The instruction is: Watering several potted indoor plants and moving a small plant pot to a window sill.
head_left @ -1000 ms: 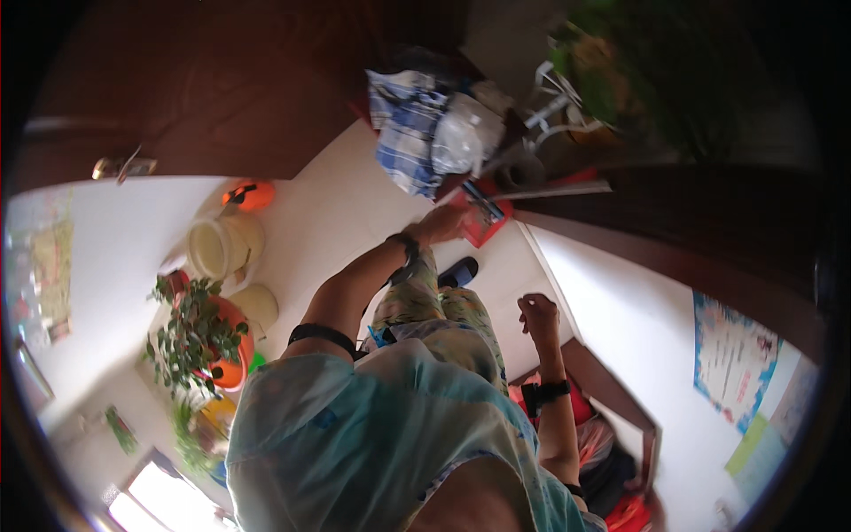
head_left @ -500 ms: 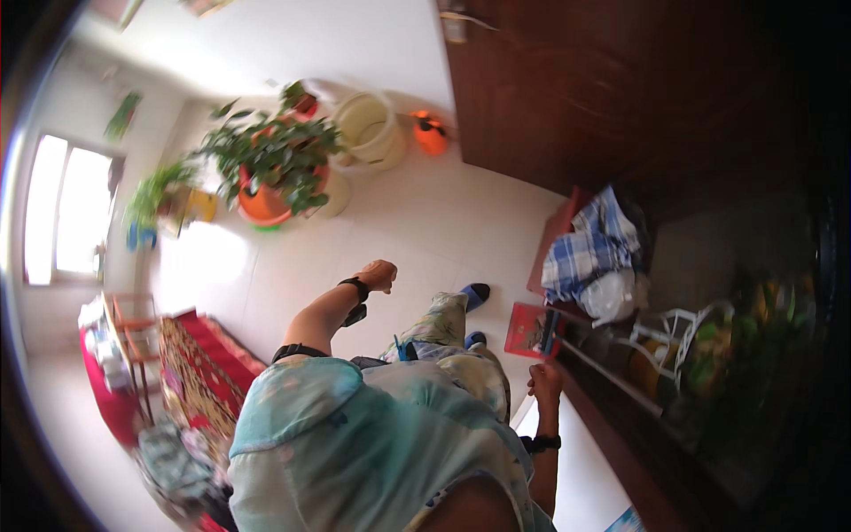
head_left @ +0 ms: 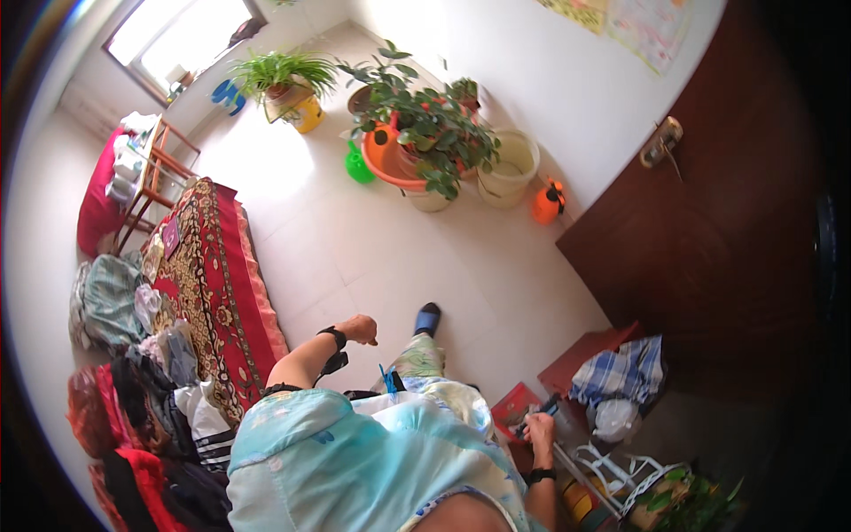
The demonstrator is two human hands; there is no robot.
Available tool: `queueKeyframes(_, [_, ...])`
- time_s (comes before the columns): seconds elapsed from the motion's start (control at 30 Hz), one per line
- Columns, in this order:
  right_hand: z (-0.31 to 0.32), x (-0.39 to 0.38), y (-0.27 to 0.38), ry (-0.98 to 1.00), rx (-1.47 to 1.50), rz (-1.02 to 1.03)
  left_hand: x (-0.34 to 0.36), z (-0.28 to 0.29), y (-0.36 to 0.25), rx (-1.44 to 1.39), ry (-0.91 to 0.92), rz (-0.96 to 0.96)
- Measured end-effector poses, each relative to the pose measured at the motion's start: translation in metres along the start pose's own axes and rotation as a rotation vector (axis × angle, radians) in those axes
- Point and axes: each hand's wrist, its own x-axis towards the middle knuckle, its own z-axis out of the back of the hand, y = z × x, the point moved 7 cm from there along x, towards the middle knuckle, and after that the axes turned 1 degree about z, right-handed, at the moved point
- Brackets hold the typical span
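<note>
Just past the right hand (head_left: pixel 539 430), and a bit to its left, I see a red pan (head_left: pixel 504 409) that seems to sit on the floor (head_left: pixel 355 248). Behind that hand, to its right, runs a long thin pole (head_left: pixel 587 484). Watching from far away, I see curled fingers, but I can't tell if they grip the pole or are only in front of it. Well apart, the left hand (head_left: pixel 358 330) hangs over the floor with its fingers bent in, and I see nothing in it. I think the step now is work by the right hand at the pan and pole, but I'm not sure. A good next move calls for fingers snug around the pole, and care with the blue check cloth (head_left: pixel 620 372) and white bag (head_left: pixel 613 420) near that hand.

Far ahead of both hands, to the right, two paper sheets (head_left: pixel 651 34) hang on the wall (head_left: pixel 567 97). Any writing on them is too small for me to read. I find no brand or label I can read anywhere.
</note>
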Motion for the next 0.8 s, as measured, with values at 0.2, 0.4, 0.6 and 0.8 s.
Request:
queueKeyframes(0.2, [-0.066, 0.019, 0.077, 0.047, -0.153, 0.033, -0.006, 0.024, 0.058, -0.061, -0.067, 0.022])
queueKeyframes(0.4, [-0.157, 0.054, 0.217, 0.09, -0.353, 0.152, -0.05, 0.08, 0.162, -0.556, -0.269, 0.266])
queueKeyframes(0.6, [-0.278, 0.074, 0.376, 0.184, -0.417, 0.333, -0.083, 0.1, 0.277, -0.534, -0.483, 0.448])
queueKeyframes(0.8, [-0.372, 0.112, 0.458, 0.425, -0.596, 0.392, -0.101, 0.117, 0.312, -0.728, -0.461, 0.523])
